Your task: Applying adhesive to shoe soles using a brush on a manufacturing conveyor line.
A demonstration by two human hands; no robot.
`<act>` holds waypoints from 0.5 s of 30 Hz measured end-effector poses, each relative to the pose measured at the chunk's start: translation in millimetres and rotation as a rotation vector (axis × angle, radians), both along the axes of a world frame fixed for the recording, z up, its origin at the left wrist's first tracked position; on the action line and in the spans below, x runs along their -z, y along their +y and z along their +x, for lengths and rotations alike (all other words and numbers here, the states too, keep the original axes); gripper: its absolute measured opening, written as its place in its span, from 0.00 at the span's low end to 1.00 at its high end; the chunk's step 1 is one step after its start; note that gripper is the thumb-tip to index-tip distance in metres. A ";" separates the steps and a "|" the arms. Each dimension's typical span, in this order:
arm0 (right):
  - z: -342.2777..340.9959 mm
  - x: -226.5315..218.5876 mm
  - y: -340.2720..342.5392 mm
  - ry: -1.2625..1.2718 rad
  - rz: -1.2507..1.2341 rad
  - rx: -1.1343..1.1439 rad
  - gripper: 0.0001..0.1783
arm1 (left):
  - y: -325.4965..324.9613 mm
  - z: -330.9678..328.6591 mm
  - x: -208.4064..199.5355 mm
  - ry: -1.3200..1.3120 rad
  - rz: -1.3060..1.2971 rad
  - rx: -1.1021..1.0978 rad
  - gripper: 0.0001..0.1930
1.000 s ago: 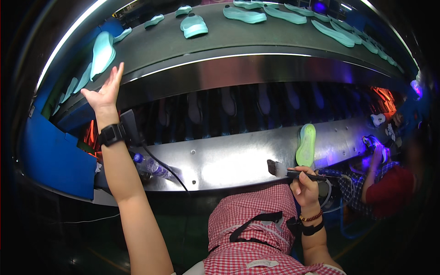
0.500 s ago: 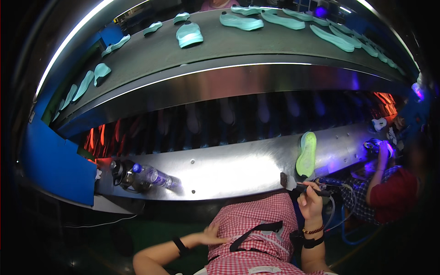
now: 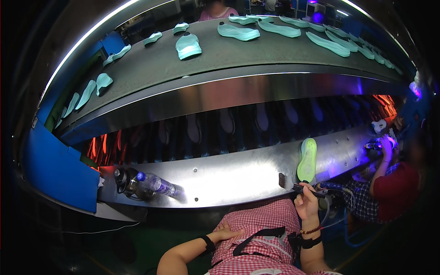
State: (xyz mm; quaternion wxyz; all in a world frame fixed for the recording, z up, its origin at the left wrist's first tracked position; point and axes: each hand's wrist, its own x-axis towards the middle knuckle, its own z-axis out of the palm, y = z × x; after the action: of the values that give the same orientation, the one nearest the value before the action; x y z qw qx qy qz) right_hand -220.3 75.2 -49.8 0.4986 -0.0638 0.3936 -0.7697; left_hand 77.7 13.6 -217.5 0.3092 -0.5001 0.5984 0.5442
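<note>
My right hand (image 3: 309, 204) is closed round the black handle of a brush (image 3: 283, 180), whose dark bristles point left over the metal ledge; a thin tube hangs from the handle's other end. Just beyond that hand, a yellow-green shoe sole (image 3: 307, 159) lies lengthwise on the ledge, apart from the bristles. My left hand (image 3: 227, 232) rests on the red checked apron (image 3: 261, 215) in my lap, fingers stretched out and holding nothing.
A clear bottle with a blue cap (image 3: 159, 184) and a dark bottle (image 3: 129, 182) stand on the metal ledge (image 3: 229, 183) at left. Pale turquoise soles (image 3: 238, 32) lie on the raised belt (image 3: 151, 64) behind. A co-worker in red (image 3: 393, 189) handles a shoe at right.
My left hand has slid a little rightward on the apron. The right hand still holds the brush in nearly the same place, while the whole view has shifted slightly.
</note>
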 end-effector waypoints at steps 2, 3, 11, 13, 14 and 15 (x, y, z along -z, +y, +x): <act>-3.6 2.7 -0.9 0.004 0.031 0.030 0.11 | -4.3 -3.8 6.5 -0.001 -0.075 -0.001 0.69; -5.6 5.4 -0.2 -0.008 0.000 0.048 0.11 | -5.4 -4.0 12.1 0.000 -0.073 0.000 0.69; -7.4 8.1 -2.1 -0.008 0.071 0.112 0.11 | -18.8 -17.8 49.2 -0.032 -0.175 -0.023 0.56; -6.9 9.7 -1.0 -0.013 0.056 0.120 0.11 | -20.4 -25.3 40.5 -0.037 -0.186 -0.036 0.54; -5.8 9.1 -0.2 -0.012 0.054 0.118 0.11 | -19.9 -26.7 36.2 -0.045 -0.196 -0.046 0.52; -3.0 6.1 1.4 -0.017 0.074 0.127 0.11 | -17.6 -26.1 33.6 -0.044 -0.196 -0.049 0.52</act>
State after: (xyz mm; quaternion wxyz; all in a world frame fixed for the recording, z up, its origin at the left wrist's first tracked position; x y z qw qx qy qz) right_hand -223.3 76.6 -56.0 0.4540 -0.0138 0.4207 -0.7853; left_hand 51.6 -4.0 -251.0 0.2584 -0.5542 0.6295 0.4794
